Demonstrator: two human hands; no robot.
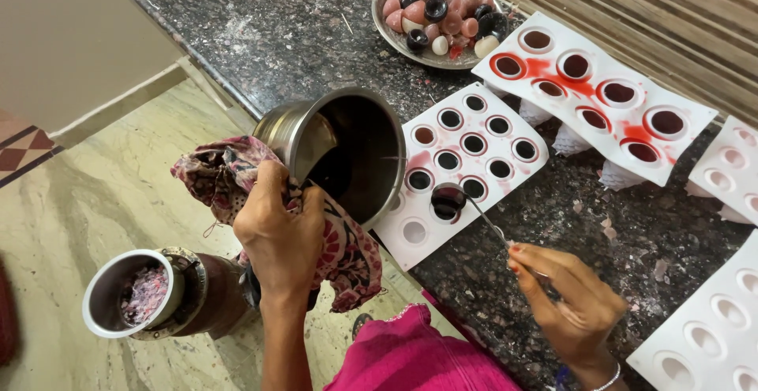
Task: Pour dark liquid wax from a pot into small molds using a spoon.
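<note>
I see one dark granite counter [316, 36] carrying four white moulds. The nearest-centre mould [466, 162] has a dozen round cavities, most filled dark; the red-stained mould [596, 95] beyond it shows nine, and two blank ones [711, 336] sit at the right edge. One steel pot [347, 150], tilted on its side, is gripped through one patterned cloth [237, 174] by my left hand [280, 237], fingers wrapped tight. One steel dish [434, 16] at the back holds a heap of pink, black and white pieces, too many to count. One smaller steel cup [130, 292] stands below on the floor. My right hand [564, 300] pinches one spoon [458, 202], its bowl over a cavity.
</note>
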